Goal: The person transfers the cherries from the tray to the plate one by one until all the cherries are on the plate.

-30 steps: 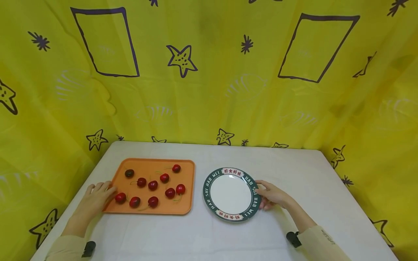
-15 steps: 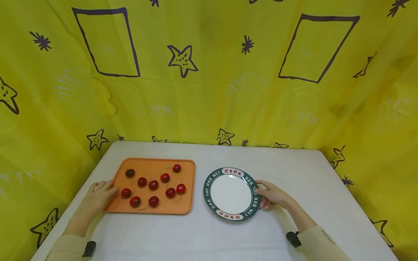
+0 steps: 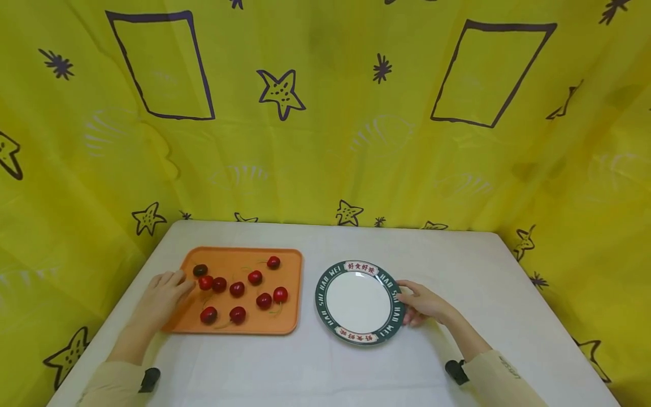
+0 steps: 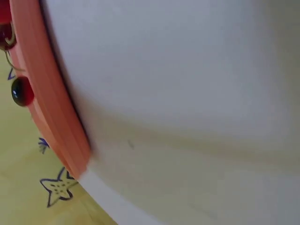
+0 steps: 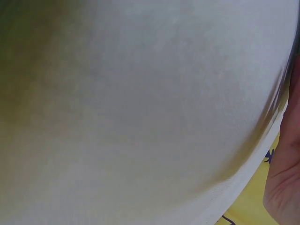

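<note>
In the head view my left hand (image 3: 165, 294) reaches over the left side of an orange tray (image 3: 239, 326), fingers bent and tips beside a bright red cherry (image 3: 205, 282). Whether its hidden thumb side holds that cherry, I cannot tell. Several more cherries with pale green stems lie on the tray, among them a dark one (image 3: 200, 270) behind the red one. My right hand (image 3: 424, 304) pinches the right rim of a round white plate (image 3: 358, 302) with a green lettered border, thumb on top and fingers below. The left wrist view shows the tray's edge (image 4: 47, 93) and a few cherries.
A white-covered table (image 3: 325, 373) carries both tray and plate, with a strip of cloth between them. Behind and at both sides hangs a yellow curtain (image 3: 325, 158) with drawn starfish and shells, meeting the table's edges.
My left hand has moved right and away from me over the tray. The red cherry beside its fingertips has shifted the same way, near the dark cherry. Right hand and plate stay put.
</note>
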